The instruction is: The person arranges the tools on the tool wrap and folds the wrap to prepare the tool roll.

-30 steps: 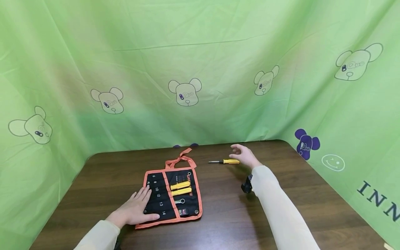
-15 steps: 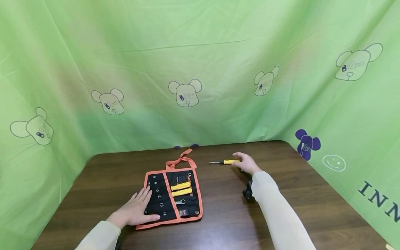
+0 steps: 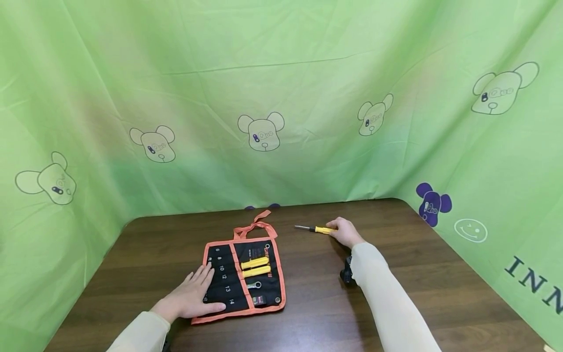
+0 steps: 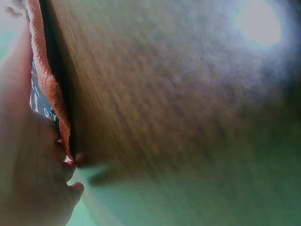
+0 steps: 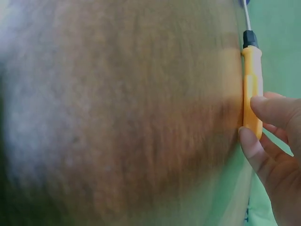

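Note:
A black tool pouch (image 3: pixel 237 311) with orange trim lies spread on the table, its orange ties trailing toward the back. My left hand (image 3: pixel 190 296) rests flat on its left part, fingers straight, over the numbered pockets. Two yellow handles (image 3: pixel 256 271), a ring wrench end (image 3: pixel 254 285) and a small dark item with a label (image 3: pixel 259 300) show in the right-hand pockets. To the right of the pouch, my right hand (image 3: pixel 345 232) pinches the yellow handle of a screwdriver (image 5: pixel 252 70) between thumb and fingers. Its metal shaft points left.
The brown wooden table (image 3: pixel 308 303) is bordered at the back and sides by a green printed curtain (image 3: pixel 308 171). A small pale object (image 3: pixel 549 348) shows at the far lower right corner.
My right hand has come down onto the screwdriver's handle and taken hold of it; the handle end has shifted slightly nearer to me. The left hand stays on the pouch.

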`<state>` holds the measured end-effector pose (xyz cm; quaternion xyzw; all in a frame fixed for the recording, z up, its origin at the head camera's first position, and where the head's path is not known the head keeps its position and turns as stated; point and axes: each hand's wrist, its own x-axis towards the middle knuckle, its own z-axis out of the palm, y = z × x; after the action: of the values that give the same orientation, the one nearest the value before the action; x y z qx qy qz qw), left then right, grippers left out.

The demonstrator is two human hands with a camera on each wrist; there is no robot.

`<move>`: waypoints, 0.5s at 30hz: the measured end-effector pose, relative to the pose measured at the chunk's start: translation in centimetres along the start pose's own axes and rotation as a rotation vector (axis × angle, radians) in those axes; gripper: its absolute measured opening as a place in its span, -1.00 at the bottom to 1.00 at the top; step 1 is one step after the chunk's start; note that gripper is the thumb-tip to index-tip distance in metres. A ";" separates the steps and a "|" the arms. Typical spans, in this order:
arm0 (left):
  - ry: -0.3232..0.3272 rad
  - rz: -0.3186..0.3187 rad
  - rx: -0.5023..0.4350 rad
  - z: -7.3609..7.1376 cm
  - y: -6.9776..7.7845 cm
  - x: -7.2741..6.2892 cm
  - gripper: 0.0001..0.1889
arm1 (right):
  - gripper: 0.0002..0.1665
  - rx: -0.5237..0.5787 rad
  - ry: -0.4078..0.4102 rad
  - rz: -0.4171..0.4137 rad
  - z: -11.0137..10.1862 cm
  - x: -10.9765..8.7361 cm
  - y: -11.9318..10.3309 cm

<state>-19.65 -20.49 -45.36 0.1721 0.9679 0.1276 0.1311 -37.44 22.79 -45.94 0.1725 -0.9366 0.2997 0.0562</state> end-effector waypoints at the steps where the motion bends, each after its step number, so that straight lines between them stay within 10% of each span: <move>1: -0.001 0.002 -0.001 0.0 0.0 0.0 0.07 | -0.77 -0.007 -0.001 -0.004 0.1 0.0 0.0; 15: -0.001 0.007 0.005 0.0 -0.1 0.1 0.06 | -0.88 -0.013 -0.007 0.020 -0.3 -0.1 -0.2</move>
<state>-19.72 -20.53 -45.40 0.1758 0.9676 0.1256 0.1309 -37.32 22.86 -45.63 0.1636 -0.9405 0.2935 0.0508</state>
